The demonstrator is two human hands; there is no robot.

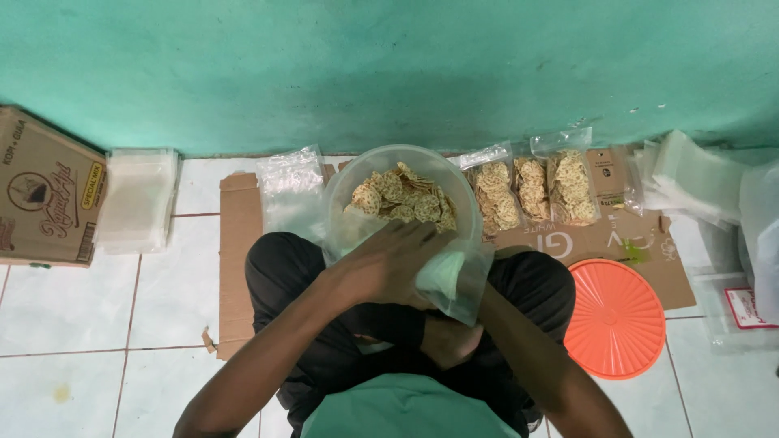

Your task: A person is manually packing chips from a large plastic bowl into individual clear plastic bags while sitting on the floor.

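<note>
Seated on the tiled floor, your left hand point(385, 264) reaches over the clear tub of crackers point(402, 199), its grip hidden; your right hand point(446, 337) grasps an open plastic bag point(454, 280) touching the rim. Keep the bag's mouth wide.

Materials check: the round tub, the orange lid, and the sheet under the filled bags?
Round tub: translucent plastic, likely; the crackers show through its wall. Orange lid: opaque moulded plastic, fine concentric ridges, slight sheen. Sheet: brown corrugated cardboard, matte, with fold lines and a torn edge.
</note>
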